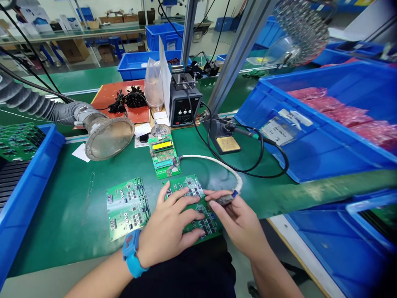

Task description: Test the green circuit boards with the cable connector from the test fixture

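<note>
One bench [77,194]: its green top is stretching across the view, with most of the gear standing on it.
Right bin [310,153]: blue, it is standing on the bench and holding pink bags [341,109].
Left bin [39,169]: also blue, it is sitting at the left edge, a row of upright boards [20,142] filling its far part.
Hood [108,138]: it is hanging at the end of a ribbed hose [37,99], its round mouth tilting toward the near side.
Station [186,105]: dark, it is standing at the back, near a clear bag [154,89].
Pile [127,209]: several green boards are lying flat, one on another.
Board [212,225]: it is lying flat just right of the pile, near the front edge, partly hidden by the fingers above it.
Left hand [169,225]: palm down, it is spreading its fingers wide on the board; a blue watch [133,252] is circling the wrist.
Right hand [242,225]: its thumb and fingers are closing narrowly on the probe [225,200].
Tester [163,155]: it is lying just beyond the board, its screen [163,145] showing yellow.
Iron [242,130]: it is resting in its stand, behind a sponge [228,144].
Cable [214,159]: white, it is curving from tester to probe.
Probe: grey, it is pointing left over the board; whether its tip is touching, I cannot tell.
</note>
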{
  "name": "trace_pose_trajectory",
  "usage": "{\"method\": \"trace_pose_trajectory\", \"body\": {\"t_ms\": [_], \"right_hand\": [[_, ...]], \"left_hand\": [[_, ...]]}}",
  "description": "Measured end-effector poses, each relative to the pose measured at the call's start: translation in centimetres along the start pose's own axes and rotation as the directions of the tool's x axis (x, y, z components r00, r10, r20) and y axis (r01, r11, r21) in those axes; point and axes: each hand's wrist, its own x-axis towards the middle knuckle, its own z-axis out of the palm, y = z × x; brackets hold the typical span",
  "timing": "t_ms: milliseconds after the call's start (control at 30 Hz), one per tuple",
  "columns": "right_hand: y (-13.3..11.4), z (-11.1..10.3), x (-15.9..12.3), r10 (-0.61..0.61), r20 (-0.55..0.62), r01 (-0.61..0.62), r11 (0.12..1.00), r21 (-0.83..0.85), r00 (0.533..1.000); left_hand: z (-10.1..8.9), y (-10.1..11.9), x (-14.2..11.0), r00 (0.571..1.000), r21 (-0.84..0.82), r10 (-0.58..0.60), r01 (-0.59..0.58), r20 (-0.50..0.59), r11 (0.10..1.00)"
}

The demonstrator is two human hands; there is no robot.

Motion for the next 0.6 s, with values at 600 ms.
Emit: {"method": "trace_pose_trajectory", "body": {"t_ms": [600], "right_hand": [[-1.6,0.2,0.0,-0.186,0.004,0.182,0.956,-0.23,0.982]], "left_hand": [[0.2,0.0,0.1,0.992,0.204,0.114,-0.103,-0.045,0.974]]}}
